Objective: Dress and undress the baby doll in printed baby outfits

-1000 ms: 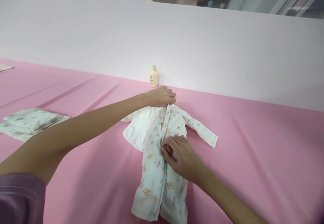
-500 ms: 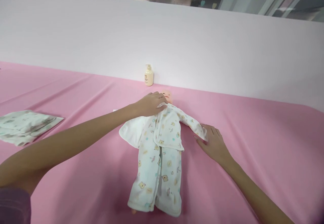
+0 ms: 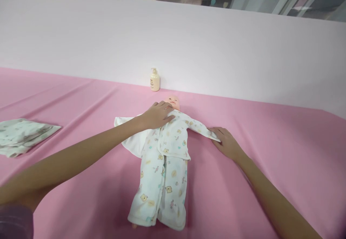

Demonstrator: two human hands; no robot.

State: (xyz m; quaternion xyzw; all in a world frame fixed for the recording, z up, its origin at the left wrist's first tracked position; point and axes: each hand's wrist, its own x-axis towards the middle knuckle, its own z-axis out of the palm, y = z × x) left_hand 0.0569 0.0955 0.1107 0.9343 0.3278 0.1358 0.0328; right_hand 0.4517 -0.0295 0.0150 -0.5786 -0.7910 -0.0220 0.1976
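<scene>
A baby doll (image 3: pixel 173 102) lies on its back, head toward the wall. It wears white printed trousers (image 3: pixel 173 188) and a white top (image 3: pixel 174 138) with small bear prints. My left hand (image 3: pixel 158 115) rests on the upper chest by the neck, fingers laid flat and thumb apart, covering part of the collar. The top's other half is spread out, white inside, under my left forearm. At the end of the outstretched sleeve (image 3: pixel 201 127), my right hand (image 3: pixel 225 141) pinches the cuff between thumb and fingers. No doll hand shows there.
A cream pump bottle (image 3: pixel 155 80) stands against the white wall (image 3: pixel 216 55) beyond the doll's head. Folded printed cloth (image 3: pixel 25 136) lies at the far left. A pink sheet (image 3: pixel 259 188) with a few creases covers the surface.
My right hand has gone from lying beside the cuff to pinching it, and the sleeve is now raised and straighter. My left hand has shifted slightly, its thumb now spread on the chest.
</scene>
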